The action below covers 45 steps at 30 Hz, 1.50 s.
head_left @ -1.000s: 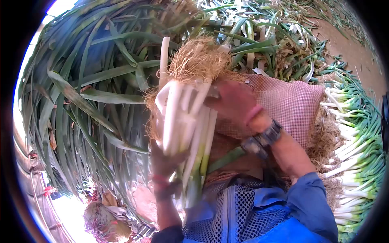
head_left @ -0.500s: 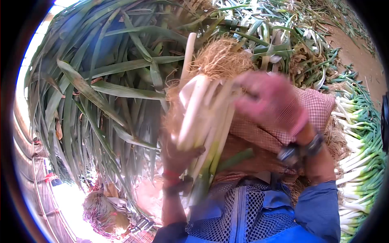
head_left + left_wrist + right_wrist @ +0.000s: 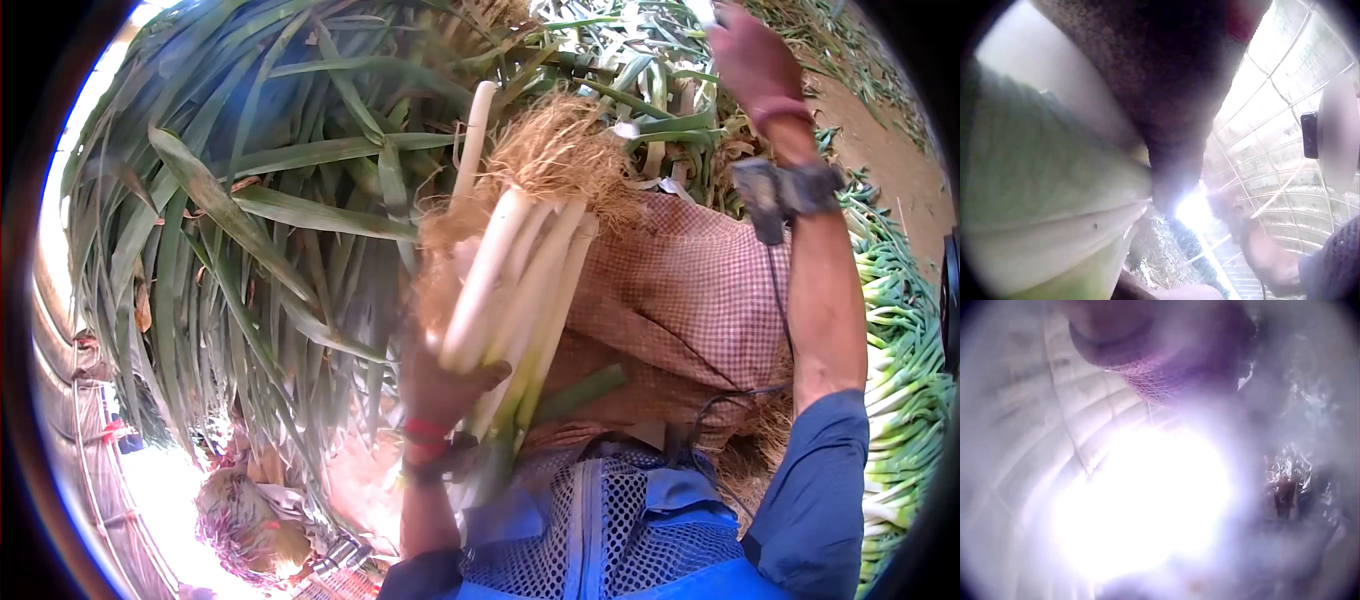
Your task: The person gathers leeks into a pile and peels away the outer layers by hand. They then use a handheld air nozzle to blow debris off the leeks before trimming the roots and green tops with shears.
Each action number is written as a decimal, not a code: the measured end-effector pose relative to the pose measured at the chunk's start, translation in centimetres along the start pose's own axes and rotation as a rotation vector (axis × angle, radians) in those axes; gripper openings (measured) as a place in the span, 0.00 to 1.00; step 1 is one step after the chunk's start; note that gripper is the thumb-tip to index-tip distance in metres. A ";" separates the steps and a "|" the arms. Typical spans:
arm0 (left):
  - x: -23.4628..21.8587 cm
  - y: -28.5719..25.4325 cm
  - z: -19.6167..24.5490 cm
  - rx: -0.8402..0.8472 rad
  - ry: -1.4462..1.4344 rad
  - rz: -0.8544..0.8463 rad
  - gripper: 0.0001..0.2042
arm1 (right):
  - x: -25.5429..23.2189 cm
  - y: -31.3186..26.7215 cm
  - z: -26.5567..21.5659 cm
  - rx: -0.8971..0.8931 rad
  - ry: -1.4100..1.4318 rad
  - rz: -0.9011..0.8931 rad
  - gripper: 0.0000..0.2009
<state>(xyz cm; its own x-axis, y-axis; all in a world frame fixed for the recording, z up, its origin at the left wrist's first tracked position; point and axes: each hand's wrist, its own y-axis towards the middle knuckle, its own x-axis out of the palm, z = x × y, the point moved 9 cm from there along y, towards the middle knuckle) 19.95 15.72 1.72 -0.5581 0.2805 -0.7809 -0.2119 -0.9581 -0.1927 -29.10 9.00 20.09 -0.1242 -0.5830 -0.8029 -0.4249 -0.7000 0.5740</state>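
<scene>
Head: leek bundle (image 3: 520, 285) at frame centre, roots (image 3: 560, 150) upward; left hand (image 3: 445, 385) curls its fingers round the stalks. Right hand (image 3: 757, 62) at upper right, well apart; finger state cannot be told.

Left wrist: leek bundle at left, touching left hand.

Right wrist: glare; fingers unreadable.

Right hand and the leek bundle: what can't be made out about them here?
- Right hand: fingertips and any grip, blurred at the head view's top edge; glare swamps the right wrist view.
- Leeks: exact count, as stalks overlap in the head view; leafy ends blur there.
- Left hand: some fingers, behind the stalks in the head view.
</scene>
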 end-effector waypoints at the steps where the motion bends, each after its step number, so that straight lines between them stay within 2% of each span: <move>1: -0.2 0.2 -0.1 -0.002 -0.006 0.000 0.56 | -1.9 -1.2 1.6 0.183 0.094 -0.104 0.14; 3: -0.6 0.3 -0.9 -0.163 -0.106 0.000 0.69 | 1.0 -4.3 2.5 0.180 0.266 -0.364 0.10; 4: -0.7 0.2 0.3 -0.172 -0.256 -0.011 0.63 | 3.1 -7.1 1.5 0.117 0.346 -0.564 0.13; 5: -0.6 0.3 0.1 -0.174 -0.250 -0.020 0.63 | 5.1 -11.0 0.3 0.055 0.428 -0.768 0.15; 6: -0.5 0.6 0.5 -0.101 -0.299 -0.024 0.59 | 6.1 -14.6 -2.0 -0.211 0.440 -0.787 0.17; 7: -0.5 0.8 1.1 -0.025 -0.349 -0.026 0.55 | 7.1 -18.2 -3.9 -0.194 0.609 -0.879 0.17; 9: -0.4 0.7 1.8 -0.017 -0.418 -0.019 0.52 | 8.9 -24.3 -6.3 0.004 0.676 -0.956 0.17; 11: -0.9 0.8 0.3 -0.085 -0.248 0.001 0.53 | 12.8 -28.8 -8.4 0.171 0.800 -1.223 0.19; 12: -1.0 1.1 -2.3 -0.002 -0.076 0.087 0.58 | 12.1 -28.9 -9.1 0.179 0.801 -1.216 0.19; 13: -0.8 1.3 -3.5 0.006 -0.073 0.082 0.58 | 11.1 -30.5 -10.3 0.526 1.214 -1.330 0.18; 14: -0.7 1.4 -3.3 0.072 -0.092 0.058 0.45 | 10.1 -31.8 -11.7 0.894 1.629 -1.390 0.19; 15: -0.7 1.5 -3.1 0.136 -0.111 0.034 0.35 | 10.1 -32.2 -12.0 0.899 1.633 -1.383 0.19; 16: -0.5 1.6 -3.8 0.079 -0.251 -0.035 0.35 | 10.1 -32.4 -12.7 0.866 1.724 -1.384 0.20; 17: -0.5 1.5 -3.5 0.083 -0.248 -0.039 0.35 | 9.9 -32.3 -13.2 0.830 1.815 -1.385 0.21; 19: -0.1 1.5 -4.0 -0.110 -0.704 -0.064 0.34 | 9.7 -32.1 -13.0 0.775 1.794 -1.384 0.23; 20: -0.3 1.2 -2.1 -0.267 -0.775 -0.065 0.48 | 9.5 -31.0 -12.9 0.667 1.785 -1.221 0.25; 21: -0.1 1.5 -3.1 -0.265 -0.773 -0.068 0.48 | 9.2 -29.8 -12.7 0.561 1.765 -1.061 0.26; 22: 0.1 2.1 -4.3 -0.167 -0.789 -0.103 0.37 | 9.5 -29.8 -13.2 0.565 1.767 -1.057 0.26; 23: 0.2 2.4 -4.1 -0.067 -0.803 -0.137 0.26 | 9.7 -29.5 -14.1 0.631 1.973 -1.046 0.27; 24: 0.4 2.4 -4.6 -0.063 -0.801 -0.139 0.26 | 9.7 -29.3 -14.6 0.696 2.181 -1.027 0.27; 25: 0.5 2.3 -5.3 -0.084 -0.818 -0.120 0.27 | 9.8 -29.6 -14.4 0.695 2.183 -1.022 0.27; 26: 0.6 2.4 -5.4 -0.105 -0.836 -0.101 0.28 | 9.7 -30.6 -14.2 0.671 2.115 -1.106 0.26; 27: 0.4 2.4 -4.3 -0.102 -0.836 -0.101 0.28 | 8.6 -30.4 -14.7 0.646 2.043 -1.189 0.25; 28: -0.1 2.0 -2.9 -0.078 -0.734 -0.108 0.30 | 6.3 -29.4 -14.5 0.536 2.063 -1.172 0.22; 29: -0.5 1.8 -1.5 -0.053 -0.635 -0.112 0.32 | 5.7 -29.5 -14.8 0.532 2.060 -1.177 0.22; 31: -0.8 1.5 -0.4 -0.082 -0.631 -0.107 0.33 | 5.1 -31.5 -16.0 0.537 1.940 -1.344 0.22; 32: -0.7 1.5 -0.3 -0.108 -0.622 -0.106 0.34 | 4.9 -30.8 -16.6 0.437 1.938 -1.227 0.22; 33: -0.8 1.6 -0.6 -0.106 -0.621 -0.105 0.34 | 4.5 -29.8 -17.3 0.435 1.939 -1.225 0.22; 35: -0.8 1.8 -2.0 -0.065 -0.231 -0.162 0.34 | 3.4 -26.7 -17.8 0.029 1.318 -1.054 0.27; 36: -1.1 1.6 -2.5 -0.043 -0.303 -0.082 0.34 | 4.0 -26.3 -18.0 -0.045 1.181 -0.908 0.34; 37: -1.0 1.6 -3.0 -0.041 -0.303 -0.073 0.34 | 4.4 -26.1 -18.2 -0.054 1.184 -0.904 0.34; 39: -1.4 1.2 -2.6 -0.040 -0.630 -0.016 0.37 | 5.1 -26.4 -18.5 -0.107 1.125 -0.958 0.34; 40: -1.2 0.3 -3.3 -0.194 -0.626 -0.129 0.49 | 5.3 -26.7 -18.5 -0.115 1.126 -0.959 0.34; 41: -1.5 -0.2 -2.8 -0.193 -0.628 -0.121 0.49 | 5.5 -26.8 -18.6 -0.100 1.152 -0.976 0.34; 43: -0.8 -1.1 -0.4 0.013 -0.410 -0.198 0.66 | 5.4 -26.8 -18.8 -0.083 1.178 -0.995 0.34; 44: -0.6 -1.3 -1.2 -0.067 -0.292 -0.180 0.74 | 4.6 -26.3 -18.8 -0.034 1.121 -1.075 0.36; 45: -0.6 -1.6 -0.1 -0.070 -0.293 -0.184 0.74 | 3.4 -25.4 -18.8 0.019 1.062 -1.152 0.38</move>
<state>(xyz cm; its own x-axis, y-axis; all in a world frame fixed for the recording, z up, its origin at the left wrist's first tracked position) 20.69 17.11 2.43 -0.7245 0.4438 -0.5275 -0.2803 -0.8887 -0.3627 -1.87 17.05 5.83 0.9239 0.2238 -0.3104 0.1461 -0.9561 -0.2542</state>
